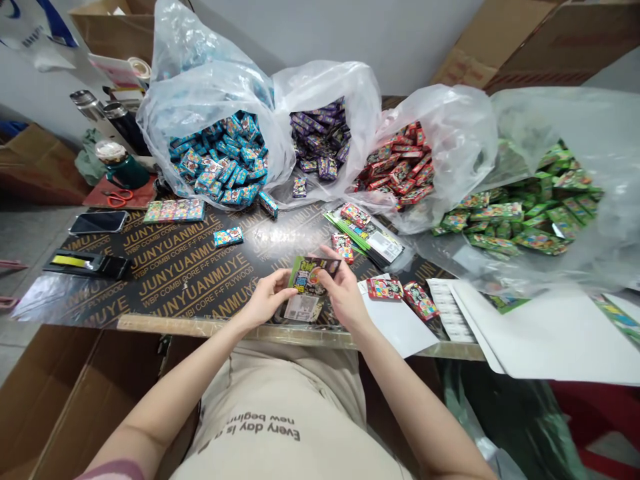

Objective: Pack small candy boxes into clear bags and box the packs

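Note:
Between my hands, above the table's front edge, is a colourful printed packet [306,283] with a green top edge and a pale label. My left hand [271,297] pinches its left side. My right hand [344,287] holds its right side, with the thumb across the front. Just behind my right hand lies a red small box [343,247]. Beyond it, another red box rests on a stack of green-edged packets [377,241]. To the right, two more red boxes [385,289] lie by a white sheet [395,327]. A blue box [229,237] lies further left.
Along the back stand open plastic bags of blue boxes [225,160], purple boxes [320,130], red boxes [403,163] and green boxes [540,207]. A phone [99,223], stapler [87,263] and scissors [118,197] lie left; white sheets [560,333] lie right.

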A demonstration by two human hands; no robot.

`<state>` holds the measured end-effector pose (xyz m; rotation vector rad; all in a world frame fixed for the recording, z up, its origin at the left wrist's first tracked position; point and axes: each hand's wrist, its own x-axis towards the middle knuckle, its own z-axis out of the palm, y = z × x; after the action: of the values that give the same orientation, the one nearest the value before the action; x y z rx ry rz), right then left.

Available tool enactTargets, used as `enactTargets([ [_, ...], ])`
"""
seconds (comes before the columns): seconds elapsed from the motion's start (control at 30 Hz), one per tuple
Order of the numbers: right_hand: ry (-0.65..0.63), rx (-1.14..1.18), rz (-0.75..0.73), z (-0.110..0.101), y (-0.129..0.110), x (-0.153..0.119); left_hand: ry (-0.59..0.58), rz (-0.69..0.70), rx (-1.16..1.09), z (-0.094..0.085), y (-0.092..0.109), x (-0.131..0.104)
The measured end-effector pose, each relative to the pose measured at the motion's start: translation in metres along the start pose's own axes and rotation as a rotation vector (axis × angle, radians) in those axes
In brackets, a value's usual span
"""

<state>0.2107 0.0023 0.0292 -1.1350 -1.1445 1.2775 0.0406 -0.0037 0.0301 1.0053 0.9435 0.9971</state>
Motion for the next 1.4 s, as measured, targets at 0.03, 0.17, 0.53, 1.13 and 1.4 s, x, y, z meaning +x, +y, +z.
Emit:
enactTargets([
  [0.03,0.06,-0.006,0.007,0.005,-0.005,0.002,0.049,0.006,-0.051,0.006,0.002,-0.002],
  [0.17,0.15,0.015,-0.013,0.029,-0.011,-0.002,0.336,-0.021,-0.384,0.027,0.013,-0.002],
  [0.53,0.111,0.149,0.067,0.032,-0.025,0.004,0.288,-0.002,-0.204,0.014,0.052,-0.006],
  [1.13,-0.101,-0.135,-0.09,-0.005,-0.051,0.007,0.2,0.227,0.514,0.01,0.085,-0.017],
  [1.4,-0.214,-0.191,-0.267,-0.023,-0.029,0.0,0.147,0.641,0.873,0.011,0.065,-0.024],
])
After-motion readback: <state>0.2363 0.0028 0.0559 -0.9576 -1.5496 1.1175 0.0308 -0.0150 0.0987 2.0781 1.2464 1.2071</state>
